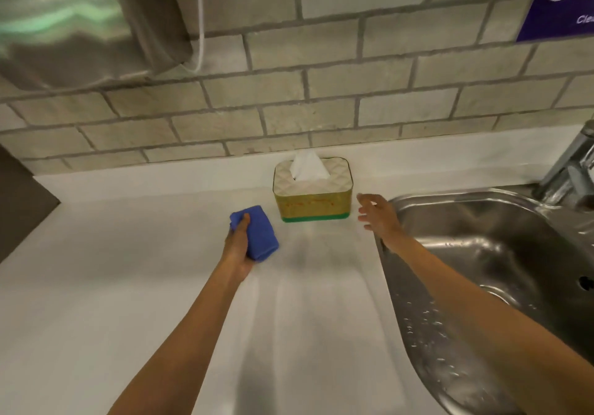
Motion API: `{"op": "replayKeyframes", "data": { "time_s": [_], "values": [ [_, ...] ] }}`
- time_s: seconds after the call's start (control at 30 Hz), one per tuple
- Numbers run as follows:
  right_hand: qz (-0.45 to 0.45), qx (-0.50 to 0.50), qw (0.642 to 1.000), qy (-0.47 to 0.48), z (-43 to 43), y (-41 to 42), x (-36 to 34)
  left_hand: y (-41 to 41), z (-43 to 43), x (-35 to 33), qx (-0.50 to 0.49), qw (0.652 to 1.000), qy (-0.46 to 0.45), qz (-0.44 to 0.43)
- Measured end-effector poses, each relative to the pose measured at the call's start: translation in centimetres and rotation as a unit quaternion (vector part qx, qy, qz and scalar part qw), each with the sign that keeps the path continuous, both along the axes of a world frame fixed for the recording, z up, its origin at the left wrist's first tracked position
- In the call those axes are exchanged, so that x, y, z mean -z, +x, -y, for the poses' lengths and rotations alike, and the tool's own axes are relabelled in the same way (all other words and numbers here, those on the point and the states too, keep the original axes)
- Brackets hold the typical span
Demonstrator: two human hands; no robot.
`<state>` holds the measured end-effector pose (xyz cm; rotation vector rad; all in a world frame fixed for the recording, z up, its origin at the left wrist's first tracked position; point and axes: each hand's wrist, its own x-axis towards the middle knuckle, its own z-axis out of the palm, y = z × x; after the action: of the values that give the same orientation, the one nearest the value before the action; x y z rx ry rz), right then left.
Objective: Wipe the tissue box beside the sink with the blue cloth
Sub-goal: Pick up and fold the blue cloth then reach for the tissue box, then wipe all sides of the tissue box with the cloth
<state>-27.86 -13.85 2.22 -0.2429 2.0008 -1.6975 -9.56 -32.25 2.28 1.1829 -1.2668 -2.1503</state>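
Tissue box (312, 194) lengthwise along wall, left fingers (240, 221) gripping blue cloth (257, 233), right fingers (364, 205) spread, empty

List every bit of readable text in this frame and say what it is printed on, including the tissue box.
"Cl": large white letters on the purple sign on the brick wall, cut off by the frame edge.
"Cle": smaller white line lower on the same sign, also cut off and blurred; the reading is uncertain.
Tissue box: faint reddish marks on its yellow front, too blurred to read.
Blue cloth, sink, faucet: no text visible.
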Motion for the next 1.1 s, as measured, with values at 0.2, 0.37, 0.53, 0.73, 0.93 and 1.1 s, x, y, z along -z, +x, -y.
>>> {"op": "replayKeyframes", "data": {
  "time_s": [0.2, 0.37, 0.53, 0.73, 0.93, 1.1],
  "values": [
    [-0.077, -0.046, 0.995, 0.044, 2.6, -2.3, 1.4, -4.2, 2.9, -0.4, -0.060, 0.982, -0.175, 0.031],
    [-0.083, -0.066, 0.994, 0.040, 3.4, -2.9, 2.8, -7.7, 3.3, -0.1, -0.075, 0.978, -0.186, 0.064],
    [-0.102, -0.049, 0.993, 0.015, 3.5, -2.1, 3.8, -8.8, 2.1, 0.6, -0.043, 0.979, -0.190, 0.054],
    [-0.102, -0.049, 0.993, -0.024, 3.0, -0.4, 3.4, -8.2, 0.9, 0.1, -0.025, 0.984, -0.173, 0.040],
    [-0.084, -0.021, 0.996, -0.035, 0.7, 2.4, 3.1, -5.1, -1.5, -0.2, -0.014, 0.984, -0.174, 0.038],
    [-0.094, -0.022, 0.995, -0.001, -2.5, 5.4, 2.8, -1.2, -4.0, -0.8, -0.008, 0.979, -0.188, 0.078]
  ]
}}
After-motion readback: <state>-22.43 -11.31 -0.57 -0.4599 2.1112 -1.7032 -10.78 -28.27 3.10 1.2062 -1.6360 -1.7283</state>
